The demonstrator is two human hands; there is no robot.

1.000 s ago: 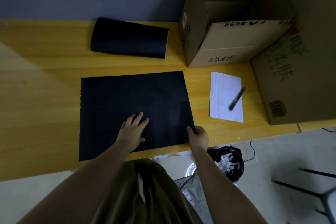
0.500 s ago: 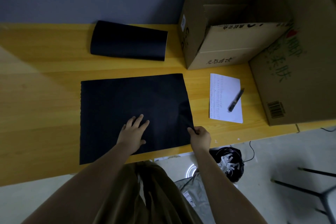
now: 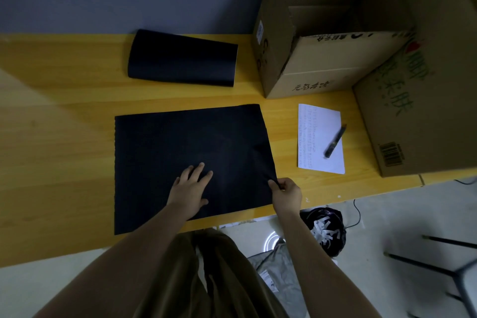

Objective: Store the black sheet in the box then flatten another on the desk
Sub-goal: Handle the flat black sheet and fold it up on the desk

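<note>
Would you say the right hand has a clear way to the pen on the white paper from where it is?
Probably yes. The right hand pinches the flat black sheet at its near right corner, and only bare desk and paper lie between it and the pen; it would have to let go first.

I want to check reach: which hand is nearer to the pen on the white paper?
Right. The right hand pinches the flat black sheet at its near right corner, just left of the pen. The left hand rests further left, on the sheet's middle.

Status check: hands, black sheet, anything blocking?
Left hand flat on black sheet. Right hand pinching its near-right corner. Open box path unobstructed.
</note>
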